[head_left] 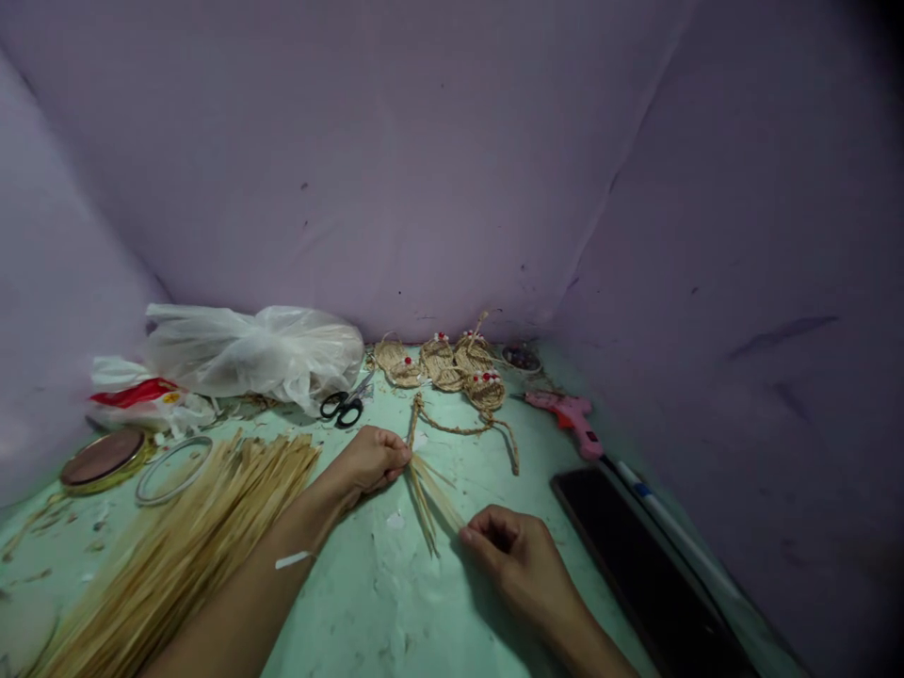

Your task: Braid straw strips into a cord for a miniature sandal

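Note:
My left hand [377,460] pinches a braided straw cord [414,419] at the point where its loose strands begin. From there a few loose straw strands [424,508] fan out toward me over the table. My right hand [514,557] is closed, its thumb and forefinger pinching the end of one pale strand that is drawn out to the right. Beyond the left hand the finished cord bends and trails right [466,430], ending in a hanging tail near several woven straw pieces [444,365] with red and white beads.
Black-handled scissors [343,409] lie beside a white plastic bag [258,348]. A large straw bundle [204,527], a tape ring [145,492] and a round tin [103,461] are at left. A pink glue gun [565,411] and a dark flat slab [642,565] lie at right. Purple walls enclose the green table.

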Demonstrator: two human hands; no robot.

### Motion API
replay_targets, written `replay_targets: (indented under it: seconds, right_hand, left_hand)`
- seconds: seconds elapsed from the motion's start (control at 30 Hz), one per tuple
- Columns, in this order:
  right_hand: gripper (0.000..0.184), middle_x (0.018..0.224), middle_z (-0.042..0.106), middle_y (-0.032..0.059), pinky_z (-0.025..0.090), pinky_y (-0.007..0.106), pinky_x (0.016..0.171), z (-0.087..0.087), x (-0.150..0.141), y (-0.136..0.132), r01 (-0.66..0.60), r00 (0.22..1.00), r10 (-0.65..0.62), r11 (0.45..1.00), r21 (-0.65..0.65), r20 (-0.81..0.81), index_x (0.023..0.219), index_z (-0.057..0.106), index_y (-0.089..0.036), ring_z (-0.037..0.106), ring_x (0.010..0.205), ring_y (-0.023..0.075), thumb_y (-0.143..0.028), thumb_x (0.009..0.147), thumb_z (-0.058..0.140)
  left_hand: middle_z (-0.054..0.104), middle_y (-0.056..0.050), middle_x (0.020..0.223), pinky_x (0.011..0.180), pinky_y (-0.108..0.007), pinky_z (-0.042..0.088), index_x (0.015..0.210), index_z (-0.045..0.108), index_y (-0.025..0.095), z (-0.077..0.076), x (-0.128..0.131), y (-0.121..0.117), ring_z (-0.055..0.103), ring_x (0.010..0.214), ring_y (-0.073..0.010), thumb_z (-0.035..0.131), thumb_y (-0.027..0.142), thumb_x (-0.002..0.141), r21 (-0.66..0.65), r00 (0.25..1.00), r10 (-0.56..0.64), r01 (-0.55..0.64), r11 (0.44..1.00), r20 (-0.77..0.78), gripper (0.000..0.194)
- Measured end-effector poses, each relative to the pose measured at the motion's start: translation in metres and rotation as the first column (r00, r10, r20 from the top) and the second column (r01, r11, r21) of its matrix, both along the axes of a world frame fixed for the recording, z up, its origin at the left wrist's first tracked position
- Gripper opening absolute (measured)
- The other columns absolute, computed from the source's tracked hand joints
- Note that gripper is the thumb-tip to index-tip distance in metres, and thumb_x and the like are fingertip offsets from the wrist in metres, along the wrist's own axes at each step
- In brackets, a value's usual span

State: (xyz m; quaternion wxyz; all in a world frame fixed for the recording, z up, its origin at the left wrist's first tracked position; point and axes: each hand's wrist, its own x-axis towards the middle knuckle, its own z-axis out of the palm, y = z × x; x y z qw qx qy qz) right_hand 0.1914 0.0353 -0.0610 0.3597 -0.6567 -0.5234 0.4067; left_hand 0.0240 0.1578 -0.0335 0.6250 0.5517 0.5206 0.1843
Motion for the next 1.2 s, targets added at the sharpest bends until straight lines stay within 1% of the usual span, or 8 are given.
replay_targets:
  seconds: [0.23, 0.47, 0.6, 0.8, 1.0, 1.1, 1.2]
  right_hand:
    - [0.021, 0.052, 0.053, -0.0001, 0.028, 0.021, 0.046, -0.0003, -0.0008, -0.0008, -0.054, 0.996, 0.055, 0.998, -0.015, 0.076, 0.060, 0.058, -0.014, 0.044, 0.050, 0.0091, -0.031, 0.071, 0.050]
    - [0.020, 0.053, 0.054, -0.0003, 0.028, 0.020, 0.046, -0.0039, 0.0013, -0.0010, -0.093, 0.992, 0.092, 0.996, 0.005, 0.088, 0.060, 0.057, -0.014, 0.045, 0.050, 0.0089, -0.030, 0.071, 0.050]
    - [0.019, 0.054, 0.055, -0.0001, 0.028, 0.021, 0.047, -0.0022, 0.0015, -0.0024, -0.111, 0.989, 0.110, 0.994, 0.007, 0.099, 0.060, 0.058, -0.014, 0.046, 0.051, 0.0092, -0.028, 0.071, 0.051]
    - [0.018, 0.053, 0.054, -0.0001, 0.028, 0.020, 0.047, -0.0008, 0.0008, -0.0040, -0.112, 0.991, 0.111, 0.994, -0.003, 0.077, 0.059, 0.057, -0.014, 0.045, 0.051, 0.0091, -0.026, 0.070, 0.052]
    - [0.019, 0.052, 0.054, -0.0002, 0.028, 0.020, 0.046, -0.0014, 0.0003, -0.0028, -0.101, 0.993, 0.099, 0.995, 0.020, 0.062, 0.059, 0.057, -0.013, 0.045, 0.050, 0.0084, -0.027, 0.070, 0.052]
    - [0.019, 0.053, 0.055, 0.0000, 0.029, 0.020, 0.047, -0.0004, 0.0005, -0.0034, -0.109, 0.991, 0.106, 0.994, 0.027, 0.080, 0.059, 0.058, -0.013, 0.046, 0.050, 0.0087, -0.028, 0.070, 0.051]
    - [0.021, 0.053, 0.056, 0.0005, 0.031, 0.020, 0.047, 0.0040, 0.0051, -0.0045, -0.112, 0.987, 0.111, 0.994, 0.005, 0.119, 0.060, 0.059, -0.014, 0.048, 0.050, 0.0098, -0.030, 0.071, 0.050]
  left_hand:
    - [0.040, 0.007, 0.034, 0.030, -0.017, 0.012, 0.060, 0.048, 0.013, 0.0002, 0.0021, 0.0005, 0.024, 0.024, -0.0025, 0.053, 0.023, 0.055, -0.004, 1.000, 0.009, -0.010, 1.000, -0.027, 0.012]
    - [0.040, 0.007, 0.033, 0.030, -0.017, 0.013, 0.058, 0.048, 0.013, 0.0023, 0.0052, -0.0007, 0.024, 0.024, -0.0024, 0.051, 0.022, 0.054, 0.003, 1.000, 0.012, -0.012, 1.000, -0.027, 0.010]
    - [0.041, 0.007, 0.033, 0.030, -0.016, 0.013, 0.059, 0.048, 0.013, 0.0012, 0.0050, -0.0008, 0.025, 0.025, -0.0024, 0.051, 0.022, 0.054, -0.014, 0.999, 0.016, -0.016, 1.000, -0.035, 0.011]
    - [0.041, 0.007, 0.034, 0.031, -0.017, 0.013, 0.059, 0.049, 0.013, 0.0022, 0.0045, -0.0004, 0.024, 0.026, -0.0024, 0.053, 0.023, 0.054, -0.010, 0.999, 0.011, -0.011, 1.000, -0.040, 0.011]
    - [0.041, 0.006, 0.033, 0.031, -0.017, 0.013, 0.058, 0.049, 0.013, 0.0013, 0.0043, 0.0005, 0.024, 0.026, -0.0025, 0.053, 0.022, 0.055, -0.005, 0.999, 0.027, -0.027, 1.000, -0.041, 0.011]
    - [0.041, 0.006, 0.033, 0.031, -0.017, 0.012, 0.057, 0.050, 0.013, -0.0004, 0.0038, 0.0014, 0.024, 0.026, -0.0024, 0.052, 0.022, 0.055, 0.004, 0.999, 0.026, -0.026, 1.000, -0.035, 0.010]
    - [0.039, 0.006, 0.033, 0.031, -0.017, 0.012, 0.056, 0.050, 0.013, -0.0022, 0.0035, 0.0021, 0.023, 0.026, -0.0023, 0.051, 0.021, 0.056, 0.005, 0.999, 0.030, -0.030, 1.000, -0.041, 0.009]
